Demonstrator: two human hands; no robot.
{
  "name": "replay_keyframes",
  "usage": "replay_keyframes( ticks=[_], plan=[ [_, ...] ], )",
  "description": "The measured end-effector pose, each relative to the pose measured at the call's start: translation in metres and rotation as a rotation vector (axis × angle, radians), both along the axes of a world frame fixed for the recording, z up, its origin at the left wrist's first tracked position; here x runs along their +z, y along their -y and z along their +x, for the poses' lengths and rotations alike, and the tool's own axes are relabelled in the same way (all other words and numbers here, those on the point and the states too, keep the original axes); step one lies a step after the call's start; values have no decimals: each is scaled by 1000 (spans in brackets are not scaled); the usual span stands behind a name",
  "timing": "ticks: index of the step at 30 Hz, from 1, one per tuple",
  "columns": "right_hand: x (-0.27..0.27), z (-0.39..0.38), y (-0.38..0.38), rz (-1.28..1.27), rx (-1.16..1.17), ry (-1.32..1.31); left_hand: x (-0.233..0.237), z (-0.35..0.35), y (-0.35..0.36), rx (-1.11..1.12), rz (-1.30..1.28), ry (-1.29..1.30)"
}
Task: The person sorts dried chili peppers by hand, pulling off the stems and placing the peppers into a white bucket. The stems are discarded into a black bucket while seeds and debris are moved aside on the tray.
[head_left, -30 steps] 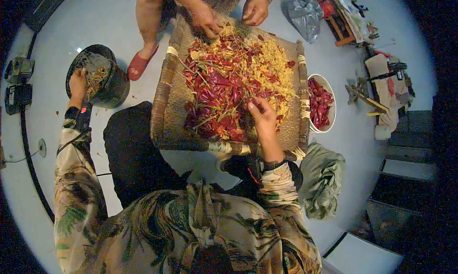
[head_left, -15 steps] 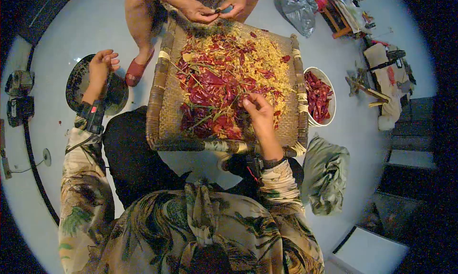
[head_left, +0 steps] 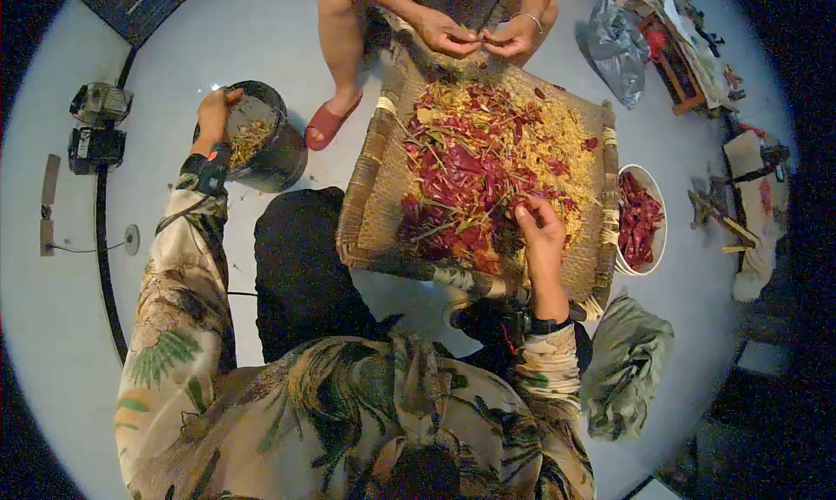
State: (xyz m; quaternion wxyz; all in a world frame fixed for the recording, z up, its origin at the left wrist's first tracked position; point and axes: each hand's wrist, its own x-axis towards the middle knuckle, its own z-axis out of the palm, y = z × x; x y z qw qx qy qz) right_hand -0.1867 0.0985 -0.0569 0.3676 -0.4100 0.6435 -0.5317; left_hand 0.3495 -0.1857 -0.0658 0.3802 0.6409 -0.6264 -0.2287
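The right hand (head_left: 542, 230) pinches among the dried chillies (head_left: 470, 173) heaped on the woven tray (head_left: 370, 212). They look light and brittle, best taken by the stem. The left hand (head_left: 214, 112) hangs over the black bucket (head_left: 280, 158); I cannot tell its grip.

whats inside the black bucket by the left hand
A heap of yellowish stems and scraps shows inside the black bucket. The left hand is at its rim. The bucket's bottom is covered by the heap.
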Motion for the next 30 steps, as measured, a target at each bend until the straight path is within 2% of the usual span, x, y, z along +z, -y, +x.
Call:
replay_keyframes(
  ticks=[2,4,6,8,10,12,13,14,15,18,19,22,26,30],
  plan=[
    [3,2,0,44,8,-27,18,-29,-15,3,-83,31],
    [3,0,0,103,6,-77,19,-53,-15,-196,-170,-153],
    [1,-1,1,65,35,-44,35,-117,-26,-369,-28,-409],
    [-1,-2,2,39,41,-40,69,-185,-67,-508,154,-224],
    [-6,-3,4,22,33,-56,79,-240,-100,-751,37,57],
    [-16,-8,4,10,15,-75,70,-281,-122,-919,-92,158],
    [-18,-10,5,5,12,-52,61,-298,-124,-998,-197,288],
    [-20,-11,5,-1,11,-29,37,-313,-122,-1022,-276,304],
    [-20,-10,5,-53,29,-126,31,-325,-124,-1017,-308,337],
    [8,1,3,10,29,5,11,-347,-120,-1009,-339,457],
    [14,0,2,-1,2,-224,0,-351,-116,-1008,-339,504],
    [19,2,3,-32,10,-49,-24,-352,-112,-902,-519,412],
    [21,-1,0,22,34,-78,-19,-351,-115,-898,-406,513],
    [0,-8,4,-41,20,65,1,-356,-129,-825,-161,134]
  ],
)
